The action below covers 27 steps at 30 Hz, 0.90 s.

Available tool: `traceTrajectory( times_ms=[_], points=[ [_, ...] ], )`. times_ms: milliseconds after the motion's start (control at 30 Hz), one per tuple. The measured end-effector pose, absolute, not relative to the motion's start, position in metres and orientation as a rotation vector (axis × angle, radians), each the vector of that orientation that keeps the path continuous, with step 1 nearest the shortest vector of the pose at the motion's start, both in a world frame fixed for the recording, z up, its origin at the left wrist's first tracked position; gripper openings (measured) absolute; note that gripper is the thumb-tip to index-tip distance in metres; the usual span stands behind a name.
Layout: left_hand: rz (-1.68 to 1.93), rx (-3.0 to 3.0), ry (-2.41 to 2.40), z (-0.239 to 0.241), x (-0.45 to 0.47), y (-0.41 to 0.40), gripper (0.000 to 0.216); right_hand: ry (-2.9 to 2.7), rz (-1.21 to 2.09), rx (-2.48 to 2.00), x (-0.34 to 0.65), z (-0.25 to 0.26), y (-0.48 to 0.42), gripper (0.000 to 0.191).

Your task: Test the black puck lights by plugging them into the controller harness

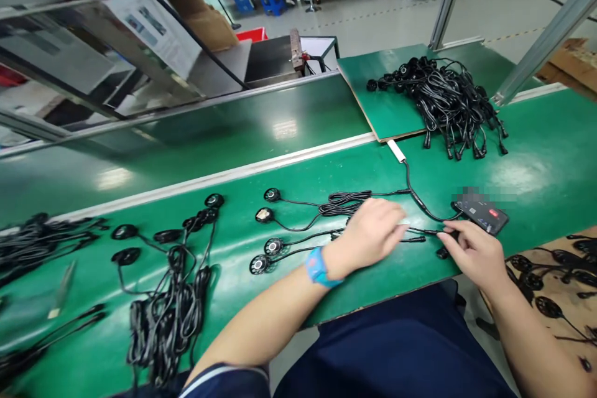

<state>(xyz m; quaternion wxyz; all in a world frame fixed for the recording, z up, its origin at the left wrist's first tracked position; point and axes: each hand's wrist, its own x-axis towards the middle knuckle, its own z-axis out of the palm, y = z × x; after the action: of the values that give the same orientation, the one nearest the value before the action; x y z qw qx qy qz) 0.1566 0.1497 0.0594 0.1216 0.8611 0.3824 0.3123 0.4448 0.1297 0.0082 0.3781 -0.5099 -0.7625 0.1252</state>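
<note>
The green bench (pixel 550 186) carries everything within reach. A heap of black cables (pixel 448 96) lies toward one o'clock from the left hand, and a tied bundle (pixel 168 317) toward eight. The left hand (pixel 373 230) sits over the cable run, its fingers bent and drawn loosely together; whether they pinch anything underneath, I cannot tell. The right hand (pixel 471 252) has thumb and forefinger closed on one end of a thin lead (pixel 422 231), the other fingers curled in. A phone (pixel 482 211) rests at twelve o'clock from that hand, just beside it.

The relation that matters is between the hands: the thin lead spans the gap, its long axis running almost nine to three o'clock, dipping slightly on the three side. It lies at three o'clock from the left fingertips and near ten from the right hand, which is the nearer, being in contact. Smallest of all, a loose connector (pixel 418 239) lies just on the near side, at six o'clock from the lead, apart from both hands.
</note>
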Motion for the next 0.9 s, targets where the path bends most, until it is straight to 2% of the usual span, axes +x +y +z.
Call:
traceTrajectory(
  times_ms=[233,433,600,767,900],
  points=[
    [0.584,2.719,0.980,0.023,0.201,0.153,0.028,-2.084,0.432,-1.283,0.442,0.007,0.135,0.016],
    [0.567,2.635,1.025,0.020,0.198,0.152,0.028,-1.982,0.671,-1.329,0.449,0.014,0.138,0.016],
    [0.594,2.611,1.040,0.020,0.197,0.148,0.027,-1.889,0.747,-1.378,0.452,0.016,0.140,0.019],
    [0.659,2.661,1.340,0.034,0.196,0.161,0.030,-1.847,0.738,-1.395,0.446,0.018,0.138,0.023],
    [0.345,2.632,1.591,0.040,0.200,0.185,0.014,-1.857,0.669,-1.415,0.442,0.017,0.140,0.025]
  ],
)
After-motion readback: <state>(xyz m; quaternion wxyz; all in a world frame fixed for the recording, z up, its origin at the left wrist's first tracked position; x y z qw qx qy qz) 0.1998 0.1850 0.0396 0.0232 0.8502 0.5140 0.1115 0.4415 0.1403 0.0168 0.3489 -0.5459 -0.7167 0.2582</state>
